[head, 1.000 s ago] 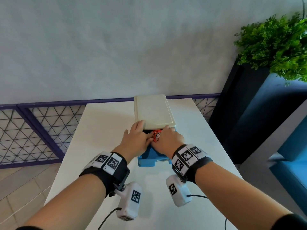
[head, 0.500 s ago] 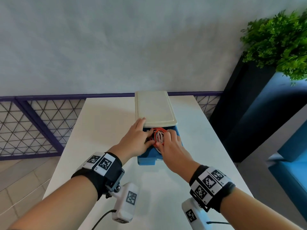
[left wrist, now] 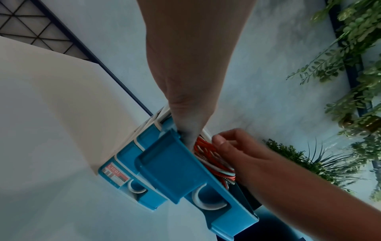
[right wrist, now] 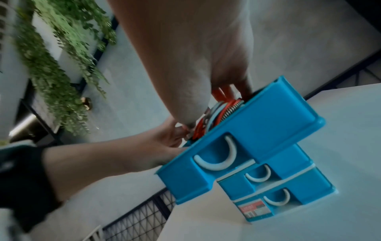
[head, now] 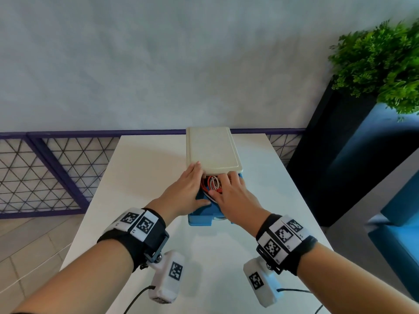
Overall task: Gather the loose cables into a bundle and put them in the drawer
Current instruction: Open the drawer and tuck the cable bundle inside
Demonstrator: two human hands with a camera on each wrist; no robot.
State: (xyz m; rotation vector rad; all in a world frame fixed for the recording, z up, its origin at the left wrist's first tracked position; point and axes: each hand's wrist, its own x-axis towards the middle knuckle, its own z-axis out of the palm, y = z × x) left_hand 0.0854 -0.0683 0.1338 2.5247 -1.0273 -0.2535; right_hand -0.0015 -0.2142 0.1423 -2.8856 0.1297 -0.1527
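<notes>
A bundle of red and white cables (head: 212,183) lies in the pulled-out top blue drawer (head: 201,217) of a small drawer unit with a cream top (head: 210,150). My right hand (head: 231,191) lies over the bundle with its fingers stretched forward, pressing the cables (right wrist: 224,109) down into the drawer (right wrist: 268,130). At the drawer's left side rests my left hand (head: 190,184), its fingers straight and reaching in beside the cables (left wrist: 208,151). Part of the bundle is hidden under my right palm.
The unit stands at the far middle of a white table (head: 145,177); two lower blue drawers (right wrist: 288,179) are closed. A purple mesh fence (head: 45,173) runs behind on the left. A dark planter (head: 328,155) with a green plant (head: 381,64) stands to the right.
My right hand has lowered the cable bundle from a fist above the drawer into it and flattened over it. The left hand has stayed at the drawer's left side.
</notes>
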